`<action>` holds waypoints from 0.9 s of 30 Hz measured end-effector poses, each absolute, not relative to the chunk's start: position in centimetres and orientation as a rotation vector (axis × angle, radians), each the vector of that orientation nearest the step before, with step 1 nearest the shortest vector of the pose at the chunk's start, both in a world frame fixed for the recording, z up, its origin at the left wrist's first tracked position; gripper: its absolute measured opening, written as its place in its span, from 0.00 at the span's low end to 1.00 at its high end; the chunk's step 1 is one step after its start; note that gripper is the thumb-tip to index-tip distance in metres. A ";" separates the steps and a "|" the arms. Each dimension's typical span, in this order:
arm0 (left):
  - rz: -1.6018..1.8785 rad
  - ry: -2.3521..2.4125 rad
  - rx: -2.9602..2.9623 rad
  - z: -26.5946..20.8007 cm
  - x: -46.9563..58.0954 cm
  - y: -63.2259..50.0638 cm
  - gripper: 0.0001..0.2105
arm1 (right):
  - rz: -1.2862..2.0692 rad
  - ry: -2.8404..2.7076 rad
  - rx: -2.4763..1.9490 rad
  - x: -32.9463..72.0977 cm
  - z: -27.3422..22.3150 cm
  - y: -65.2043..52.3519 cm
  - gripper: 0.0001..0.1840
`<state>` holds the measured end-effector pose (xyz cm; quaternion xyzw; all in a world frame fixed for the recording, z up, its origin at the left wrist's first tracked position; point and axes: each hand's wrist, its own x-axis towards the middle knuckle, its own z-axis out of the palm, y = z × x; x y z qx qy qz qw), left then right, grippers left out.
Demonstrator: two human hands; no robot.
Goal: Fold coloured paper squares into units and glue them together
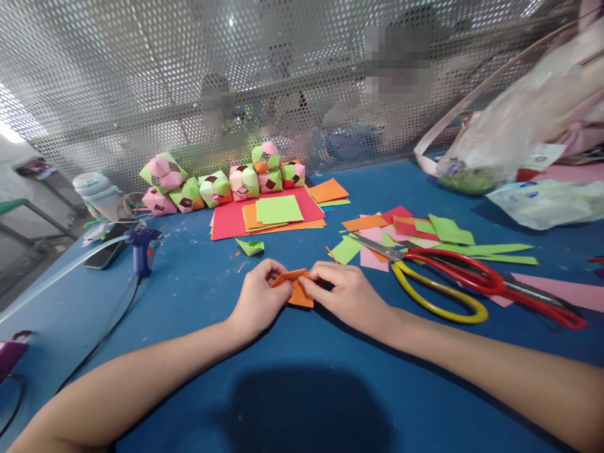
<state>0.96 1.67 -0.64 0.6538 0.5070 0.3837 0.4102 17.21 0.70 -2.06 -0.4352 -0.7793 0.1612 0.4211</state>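
Observation:
Between both hands is a small orange piece of paper (301, 294), partly folded, held just above the blue table. My left hand (262, 296) pinches its left side, with the thumb on the near face. From the other side my right hand (346, 292) grips it, thumb pressed near its middle. The fingers behind the paper are partly hidden. A folded green paper piece (250, 247) lies just beyond my left hand. Farther back, green, orange and red sheets (231, 220) are stacked flat.
Folded paper balls (216, 187) line the back beside a bottle (97, 192). A blue glue gun (140, 248) and a phone (106, 253) sit left. Yellow-handled scissors (438, 296), a red-handled tool (486, 274) and paper scraps (346, 250) lie right. Plastic bags (552, 201) stand far right.

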 end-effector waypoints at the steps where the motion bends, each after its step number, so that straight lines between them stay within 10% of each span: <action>1: 0.967 1.283 1.659 -0.7 1.0 1.7 0.04 | 0.389 -1.957 -1.092 17.2 -2.1 0.7 0.14; 27: 0.942 1.201 1.834 -0.6 0.8 1.6 0.10 | 0.521 -1.901 -1.111 17.1 -1.9 1.0 0.10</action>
